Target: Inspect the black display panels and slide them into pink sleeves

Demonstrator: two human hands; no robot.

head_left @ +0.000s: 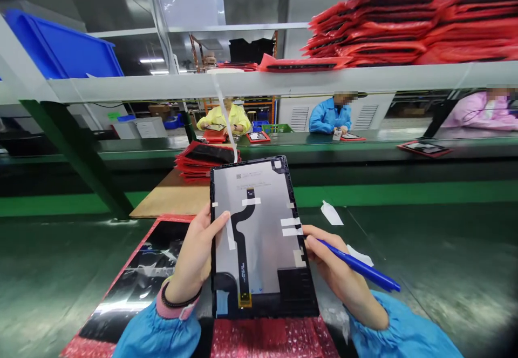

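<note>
Blue sleeves (162, 333) nearest — left hand (192, 258) grips panel (265, 239), right hand (334, 266) blue pen (364, 269) — print (254, 186) illegible.

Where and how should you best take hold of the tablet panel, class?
Probably grip the panel by its long left edge, coming from the left as the left hand does: it looks flat and thin, so thumb and fingers can pinch there, clear of the dark ribbon cable.

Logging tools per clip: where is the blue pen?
In the head view, the blue pen is in the right hand, right of the tablet display panel.
</note>
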